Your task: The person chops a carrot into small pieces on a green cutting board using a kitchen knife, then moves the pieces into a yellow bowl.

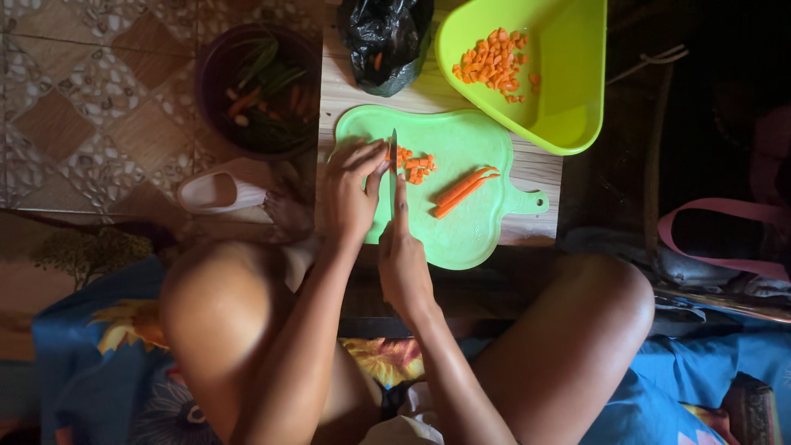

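The right hand (404, 259) is closed around the handle of a knife (394, 161), forefinger stretched along its back, the blade standing on edge and pointing away from the person. The left hand (350, 194) lies just left of the blade, fingers curled down over a carrot piece (387, 153) that is mostly hidden under the fingertips; the blade touches it at its right end. Both hands work on a green board (461, 239) with a handle and hole at its right side. Just right of the blade lies a small heap of cut carrot (416, 165), and further right two long carrot strips (463, 189) lie slanted, side by side. The board rests on a pale wooden bench (535, 169). Beyond it, on the bench, sit a black plastic bag (386, 37) and a lime-green tray (568, 74) holding diced carrot (493, 62). To the left, on the tiled floor (74, 99), stands a dark bowl (216, 62) of green and orange scraps, with a pale sandal (218, 192) near it.
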